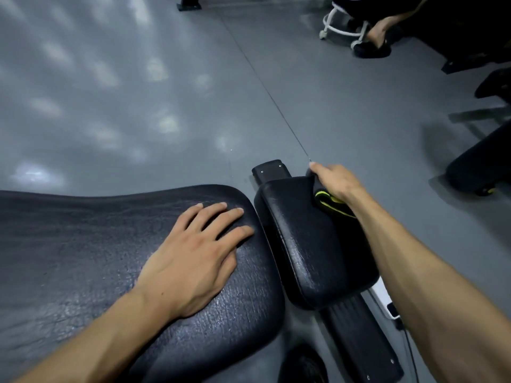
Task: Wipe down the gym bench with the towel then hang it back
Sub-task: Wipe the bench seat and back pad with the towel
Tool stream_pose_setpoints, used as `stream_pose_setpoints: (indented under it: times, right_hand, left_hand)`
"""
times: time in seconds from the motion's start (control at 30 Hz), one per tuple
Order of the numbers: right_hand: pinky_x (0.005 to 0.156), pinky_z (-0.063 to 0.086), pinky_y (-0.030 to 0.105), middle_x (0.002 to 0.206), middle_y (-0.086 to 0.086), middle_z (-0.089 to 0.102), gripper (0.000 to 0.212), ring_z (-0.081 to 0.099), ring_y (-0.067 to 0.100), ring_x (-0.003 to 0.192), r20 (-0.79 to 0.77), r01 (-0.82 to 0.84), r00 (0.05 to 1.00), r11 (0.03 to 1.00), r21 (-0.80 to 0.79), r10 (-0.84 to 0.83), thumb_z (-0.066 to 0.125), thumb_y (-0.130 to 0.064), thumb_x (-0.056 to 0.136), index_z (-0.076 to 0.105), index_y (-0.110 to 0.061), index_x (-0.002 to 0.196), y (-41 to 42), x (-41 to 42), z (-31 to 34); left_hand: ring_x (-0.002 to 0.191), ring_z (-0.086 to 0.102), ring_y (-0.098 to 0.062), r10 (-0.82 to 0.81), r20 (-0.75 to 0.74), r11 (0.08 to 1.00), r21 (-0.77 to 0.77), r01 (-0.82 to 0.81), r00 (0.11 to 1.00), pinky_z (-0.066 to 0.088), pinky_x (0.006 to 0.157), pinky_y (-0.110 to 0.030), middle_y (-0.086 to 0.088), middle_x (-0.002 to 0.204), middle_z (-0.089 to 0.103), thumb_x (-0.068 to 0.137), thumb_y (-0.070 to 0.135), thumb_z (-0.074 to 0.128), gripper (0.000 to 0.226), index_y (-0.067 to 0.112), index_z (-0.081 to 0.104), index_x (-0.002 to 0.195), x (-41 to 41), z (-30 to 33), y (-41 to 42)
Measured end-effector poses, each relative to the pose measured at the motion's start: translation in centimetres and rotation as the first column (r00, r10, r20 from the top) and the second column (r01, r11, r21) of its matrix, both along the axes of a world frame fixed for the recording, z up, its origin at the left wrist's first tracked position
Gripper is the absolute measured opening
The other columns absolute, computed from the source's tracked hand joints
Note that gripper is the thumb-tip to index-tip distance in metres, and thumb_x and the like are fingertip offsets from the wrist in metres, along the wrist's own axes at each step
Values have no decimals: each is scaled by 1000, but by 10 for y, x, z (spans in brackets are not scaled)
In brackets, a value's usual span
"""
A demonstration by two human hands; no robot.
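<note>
The black padded gym bench fills the lower part of the head view: a long back pad (91, 244) on the left and a smaller seat pad (301, 244) on the right. My left hand (193, 252) lies flat on the back pad near its right end, fingers spread. My right hand (336, 182) grips a dark towel with a yellow-green edge (327, 201) and holds it against the far right corner of the seat pad. Most of the towel is hidden under that hand.
The bench's black metal frame (359, 335) runs under the seat pad, with an end cap (269, 170) on the grey floor (138, 92). Far right, a person's foot in a dark sandal (376, 42) by a white wheeled stool (343, 29), and other dark equipment (481, 167).
</note>
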State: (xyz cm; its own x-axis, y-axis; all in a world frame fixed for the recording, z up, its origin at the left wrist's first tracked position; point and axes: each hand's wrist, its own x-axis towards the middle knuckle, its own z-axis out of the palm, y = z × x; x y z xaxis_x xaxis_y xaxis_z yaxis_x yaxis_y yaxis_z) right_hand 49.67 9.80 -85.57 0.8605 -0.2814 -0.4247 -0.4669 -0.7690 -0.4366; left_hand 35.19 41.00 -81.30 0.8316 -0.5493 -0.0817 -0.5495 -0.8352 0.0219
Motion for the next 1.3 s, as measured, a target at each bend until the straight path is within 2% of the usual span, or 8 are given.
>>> stream_pose_setpoints:
  times: [0.1, 0.23, 0.33, 0.57, 0.73, 0.87, 1.17, 1.3]
  right_hand:
    - [102, 45, 40, 136, 3, 66, 59, 58, 32, 125, 44, -127, 991, 989, -70, 130, 42, -69, 88, 70, -30, 122, 8, 8, -1]
    - [72, 41, 30, 122, 7, 68, 42, 62, 24, 95, -27, -20, 999, 989, 149, 24, 52, -60, 94, 69, -24, 103, -14, -1, 2]
    - [82, 40, 35, 125, 13, 68, 32, 62, 32, 109, -7, -133, 991, 990, 41, 134, 51, -47, 95, 68, -22, 87, 5, 13, 10]
    - [87, 38, 40, 131, 6, 68, 43, 59, 35, 120, 94, -541, 822, 822, -175, 561, 34, -49, 80, 71, -37, 98, 89, 0, 26]
    - [103, 30, 33, 123, 10, 72, 45, 58, 30, 123, 336, -600, 724, 791, -123, 602, 40, -35, 91, 72, -15, 116, 101, -43, 24]
    - [123, 11, 32, 151, 6, 55, 39, 36, 20, 150, 413, -600, 704, 795, -88, 577, 48, -19, 105, 58, -11, 143, 97, -80, 24]
    - [110, 0, -2, 149, -15, 45, 41, 25, -1, 146, 492, -592, 717, 804, 55, 494, 47, -13, 108, 52, -14, 149, 63, -189, 39]
    - [114, 1, 3, 153, -24, 31, 51, 17, -3, 147, 432, -613, 714, 790, 6, 551, 56, -22, 104, 45, -24, 154, 47, -208, 44]
  left_hand:
    - [145, 37, -24, 1, 5, 1000, -2, -1, 1000, 25, 121, -48, 6, 155, 44, 99, 41, 32, 44, 39, 47, 141, 0, 0, -1]
    - [146, 36, -24, 0, 9, 1000, -15, 0, 1000, 23, 122, -48, 6, 156, 43, 99, 41, 31, 44, 39, 46, 141, 0, 1, -1]
    - [147, 35, -23, 9, 18, 1000, -17, -9, 1000, 22, 122, -47, 7, 156, 43, 99, 42, 32, 43, 40, 46, 141, -1, 0, -2]
    - [144, 37, -22, 2, 35, 999, -34, -1, 999, 24, 121, -46, 9, 154, 44, 98, 41, 33, 42, 40, 49, 138, 1, -2, -3]
    - [144, 37, -21, 10, 38, 997, -75, -7, 999, 23, 122, -45, 9, 153, 46, 98, 41, 32, 43, 40, 52, 136, 1, -1, -3]
    - [149, 32, -19, 10, 12, 997, -82, -9, 1000, 19, 124, -42, 10, 158, 42, 102, 37, 37, 42, 38, 51, 142, -5, 5, -2]
    - [138, 41, -13, -6, -43, 997, 81, 10, 999, 35, 109, -33, 18, 152, 42, 105, 43, 35, 34, 44, 50, 135, -73, 67, 49]
    - [135, 44, -14, 7, -24, 979, 202, -2, 1000, 39, 106, -33, 18, 153, 42, 104, 43, 36, 36, 43, 48, 138, -97, 119, 68]
